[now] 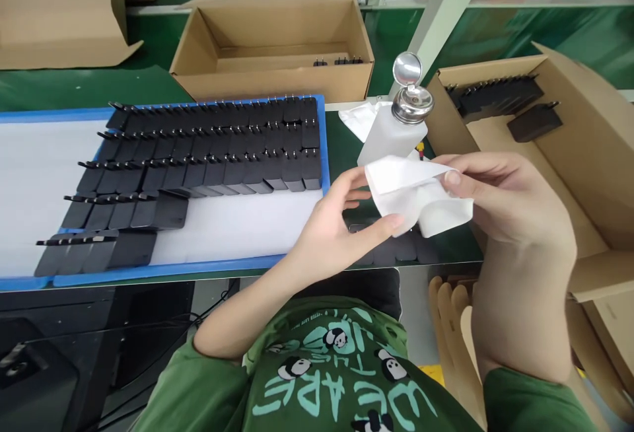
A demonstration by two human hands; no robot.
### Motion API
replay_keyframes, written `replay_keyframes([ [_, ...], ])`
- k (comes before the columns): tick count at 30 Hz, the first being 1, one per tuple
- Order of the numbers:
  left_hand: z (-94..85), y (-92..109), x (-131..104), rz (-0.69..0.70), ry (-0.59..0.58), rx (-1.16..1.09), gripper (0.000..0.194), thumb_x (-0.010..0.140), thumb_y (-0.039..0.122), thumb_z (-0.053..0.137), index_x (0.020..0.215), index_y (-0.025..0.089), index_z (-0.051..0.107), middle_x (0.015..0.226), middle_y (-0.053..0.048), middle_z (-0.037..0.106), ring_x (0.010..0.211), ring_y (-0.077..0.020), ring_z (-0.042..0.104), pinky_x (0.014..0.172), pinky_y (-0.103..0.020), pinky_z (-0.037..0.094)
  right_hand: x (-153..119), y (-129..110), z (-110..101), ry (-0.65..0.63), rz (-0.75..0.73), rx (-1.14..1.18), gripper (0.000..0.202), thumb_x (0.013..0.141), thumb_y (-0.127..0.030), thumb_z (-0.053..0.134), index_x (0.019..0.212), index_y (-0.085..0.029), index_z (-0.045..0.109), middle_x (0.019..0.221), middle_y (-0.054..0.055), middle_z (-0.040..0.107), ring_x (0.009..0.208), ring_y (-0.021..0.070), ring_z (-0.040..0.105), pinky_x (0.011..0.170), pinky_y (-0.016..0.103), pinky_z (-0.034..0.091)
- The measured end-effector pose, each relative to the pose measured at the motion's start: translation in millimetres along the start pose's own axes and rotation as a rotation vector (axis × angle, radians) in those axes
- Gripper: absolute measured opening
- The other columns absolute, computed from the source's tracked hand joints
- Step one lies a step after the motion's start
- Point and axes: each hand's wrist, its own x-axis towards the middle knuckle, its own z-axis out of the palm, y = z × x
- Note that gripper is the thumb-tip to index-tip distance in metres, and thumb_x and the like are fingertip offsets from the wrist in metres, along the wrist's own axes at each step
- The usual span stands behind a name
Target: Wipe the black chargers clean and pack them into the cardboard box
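A folded white wipe is stretched between my two hands above the table's front edge. My left hand pinches its left side, thumb in front and fingers behind. At its right corner, my right hand grips it between thumb and fingers. Just behind the wipe stands a whitish dispenser bottle with a metal top, its round lid flipped up. Several black power adapters lie on the table below the wipe, partly hidden by it and my left hand.
To the left, a blue-rimmed tray holds rows of black plug adapters, prongs up. An open cardboard box at the back and another box at the right contain more adapters. A slanted white post rises behind the bottle.
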Motion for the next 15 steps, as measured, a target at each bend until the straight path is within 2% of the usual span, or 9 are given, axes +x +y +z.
replay_keyframes([
  [3, 5.0, 2.3, 11.8, -0.053, -0.075, -0.219, 0.039, 0.083, 0.036, 0.077, 0.114, 0.019, 0.062, 0.115, -0.008, 0.073, 0.107, -0.0236, 0.070, 0.096, -0.039, 0.056, -10.4, -3.3, 6.7, 0.099, -0.022, 0.010, 0.008, 0.081, -0.031, 0.079, 0.077, -0.024, 0.077, 0.085, 0.000, 0.073, 0.079, 0.0156, 0.065, 0.072, 0.028, 0.050],
  [6, 1.1, 3.5, 12.4, -0.050, -0.084, -0.295, 0.024, 0.083, 0.033, 0.075, 0.098, 0.019, 0.064, 0.096, -0.004, 0.075, 0.090, -0.0191, 0.072, 0.085, -0.034, 0.059, -17.4, -3.9, 10.8, 0.232, 0.066, 0.153, 0.021, 0.081, -0.040, 0.076, 0.071, -0.023, 0.071, 0.065, -0.001, 0.063, 0.060, 0.0145, 0.060, 0.059, 0.028, 0.049],
  [8, -2.8, 4.4, 9.2, -0.059, -0.095, -0.293, 0.022, 0.081, 0.030, 0.076, 0.096, 0.020, 0.064, 0.089, -0.002, 0.073, 0.081, -0.0162, 0.070, 0.077, -0.030, 0.059, -20.8, -0.6, 14.4, 0.280, 0.165, 0.334, 0.022, 0.079, -0.044, 0.074, 0.076, -0.023, 0.069, 0.066, 0.001, 0.065, 0.059, 0.0181, 0.062, 0.055, 0.031, 0.052],
  [11, -7.1, 6.6, 3.6, -0.086, -0.132, -0.272, 0.021, 0.080, 0.027, 0.074, 0.098, 0.020, 0.063, 0.087, 0.000, 0.071, 0.075, -0.0142, 0.067, 0.069, -0.026, 0.056, -29.4, 8.3, 22.1, 0.284, 0.317, 0.506, 0.022, 0.082, -0.046, 0.068, 0.089, -0.025, 0.070, 0.080, 0.003, 0.073, 0.073, 0.0236, 0.071, 0.061, 0.035, 0.060],
  [13, -10.0, 7.8, -0.1, -0.094, -0.171, -0.243, 0.020, 0.082, 0.025, 0.071, 0.100, 0.021, 0.061, 0.087, -0.001, 0.070, 0.077, -0.0147, 0.067, 0.069, -0.025, 0.055, -40.7, 12.9, 27.3, 0.249, 0.363, 0.511, 0.029, 0.084, -0.052, 0.063, 0.091, -0.025, 0.071, 0.080, 0.004, 0.074, 0.075, 0.0252, 0.073, 0.057, 0.035, 0.062],
  [15, -15.1, 7.8, -4.8, -0.080, -0.222, -0.161, 0.023, 0.086, 0.024, 0.067, 0.107, 0.021, 0.059, 0.089, -0.002, 0.070, 0.081, -0.0158, 0.068, 0.075, -0.027, 0.056, -57.0, 14.2, 31.4, 0.261, 0.342, 0.442, 0.030, 0.084, -0.053, 0.064, 0.094, -0.026, 0.072, 0.086, 0.006, 0.076, 0.083, 0.0288, 0.074, 0.059, 0.037, 0.063],
])
